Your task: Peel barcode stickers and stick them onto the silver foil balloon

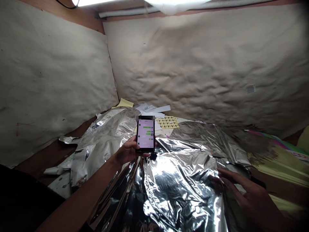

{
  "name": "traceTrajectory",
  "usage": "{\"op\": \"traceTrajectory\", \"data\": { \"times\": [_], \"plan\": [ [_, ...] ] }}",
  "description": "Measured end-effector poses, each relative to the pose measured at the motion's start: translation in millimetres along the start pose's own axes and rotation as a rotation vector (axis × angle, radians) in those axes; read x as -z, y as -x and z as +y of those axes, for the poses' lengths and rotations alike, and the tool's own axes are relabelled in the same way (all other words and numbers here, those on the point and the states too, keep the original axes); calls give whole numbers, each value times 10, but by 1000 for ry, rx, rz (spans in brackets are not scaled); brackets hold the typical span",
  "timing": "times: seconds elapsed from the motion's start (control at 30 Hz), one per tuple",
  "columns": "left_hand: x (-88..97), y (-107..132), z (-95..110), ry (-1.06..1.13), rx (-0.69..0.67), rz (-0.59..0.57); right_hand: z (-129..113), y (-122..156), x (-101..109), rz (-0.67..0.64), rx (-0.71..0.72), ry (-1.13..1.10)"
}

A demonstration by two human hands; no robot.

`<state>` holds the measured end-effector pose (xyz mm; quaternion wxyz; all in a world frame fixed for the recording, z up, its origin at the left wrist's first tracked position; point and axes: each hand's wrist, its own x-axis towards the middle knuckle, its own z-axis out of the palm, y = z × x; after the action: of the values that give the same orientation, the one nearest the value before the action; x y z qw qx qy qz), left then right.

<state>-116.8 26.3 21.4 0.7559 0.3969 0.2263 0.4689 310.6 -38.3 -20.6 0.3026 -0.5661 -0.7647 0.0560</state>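
Holding up a phone [145,135] in our left hand [127,151], fingers wrapped round its edge, and we're right over the crumpled foil [178,180]! Our right hand [248,196] lies spread at the foil's right side. Past the phone sit a sticker sheet [167,122], white papers [152,109] and a yellow note [124,103], up in the corner where the papered walls [205,64] meet.

Crinkled beige paper [205,64] covers two walls under a bright strip light [91,2].
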Motion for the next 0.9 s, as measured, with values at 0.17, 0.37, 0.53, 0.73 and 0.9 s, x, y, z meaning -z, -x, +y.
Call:
{"op": "traceTrajectory", "data": {
  "times": [0.17,0.37,0.53,0.73,0.9],
  "plan": [
    [9,-7,-7,2,-4,-12,-9,-12,-1,15,23,5],
    [3,0,-3,18,5,-18,-36,-21,7,27,28,9],
    [-1,12,-11,-31,-8,-20,-49,-23,14,18,9,2],
    [-37,1,-43,-147,-29,-9,-29,-16,6,16,-8,-17],
    [-44,-5,-66,-158,-24,-36,-6,-8,8,14,-4,-21]
  ]
}}
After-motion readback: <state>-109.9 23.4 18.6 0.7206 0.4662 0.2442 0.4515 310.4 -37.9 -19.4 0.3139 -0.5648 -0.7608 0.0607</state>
